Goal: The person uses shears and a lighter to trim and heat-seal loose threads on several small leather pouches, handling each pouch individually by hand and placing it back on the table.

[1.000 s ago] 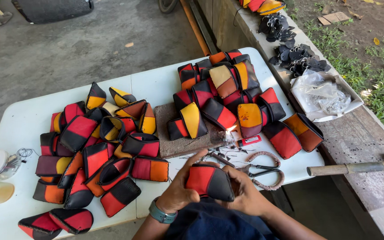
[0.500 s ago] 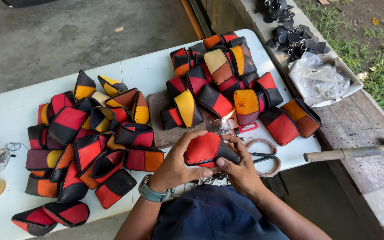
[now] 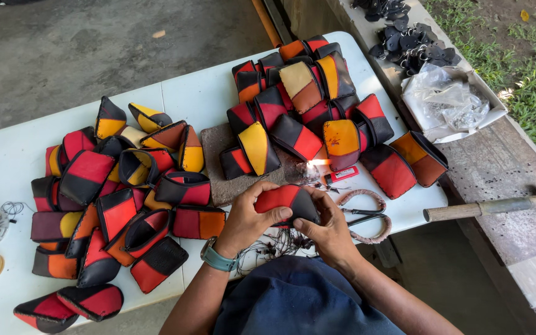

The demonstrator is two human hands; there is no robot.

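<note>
Low in the middle of the frame, both hands grip one red-and-black pouch [image 3: 288,203]: left hand [image 3: 247,218] curled under it with the thumb on top, right hand [image 3: 325,227] pinching its right end. A moment ago the pouch sat lower; now it is up beside a small flame [image 3: 319,162] on the white table [image 3: 200,96].

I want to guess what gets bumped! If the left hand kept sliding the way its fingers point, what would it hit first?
The left hand points right, across the red and black pouch it holds. Going on, it would probably meet the right hand first, whose fingers grip the pouch's other side. Depth is hard to judge from above.
</note>
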